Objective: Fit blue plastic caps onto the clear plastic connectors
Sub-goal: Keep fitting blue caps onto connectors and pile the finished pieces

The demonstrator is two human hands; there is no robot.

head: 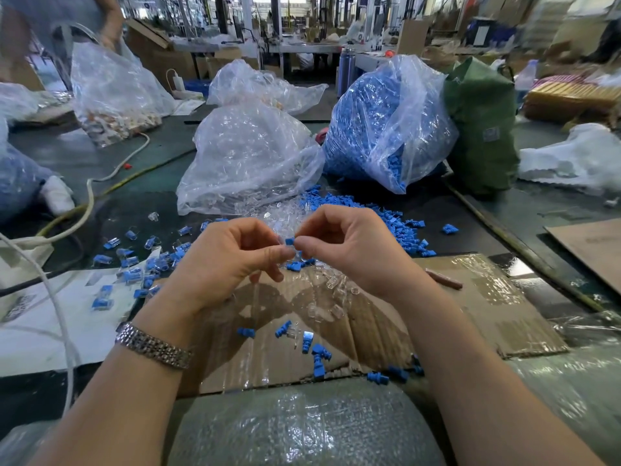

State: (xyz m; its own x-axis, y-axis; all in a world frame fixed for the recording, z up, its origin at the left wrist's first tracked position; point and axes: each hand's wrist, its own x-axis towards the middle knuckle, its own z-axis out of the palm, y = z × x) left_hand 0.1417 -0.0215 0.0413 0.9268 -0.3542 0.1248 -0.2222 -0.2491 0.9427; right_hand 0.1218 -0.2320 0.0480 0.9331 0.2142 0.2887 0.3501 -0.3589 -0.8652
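My two hands meet above the flattened cardboard (437,311). My right hand (349,247) pinches a blue cap (289,241) between thumb and forefinger. My left hand (228,260) pinches a clear connector (297,254) right against it; the connector is mostly hidden by the fingertips. Loose blue caps (400,227) lie heaped behind my hands. Loose clear connectors (332,297) lie on the cardboard below them. Capped pieces (148,264) are scattered to the left.
A clear bag of connectors (248,156) and a bag of blue caps (379,122) stand behind the heaps. A green bag (480,129) stands at the right. White and yellow cables (87,203) run along the left. Another person (67,25) handles a bag at the far left. Bubble wrap (302,428) lies nearest me.
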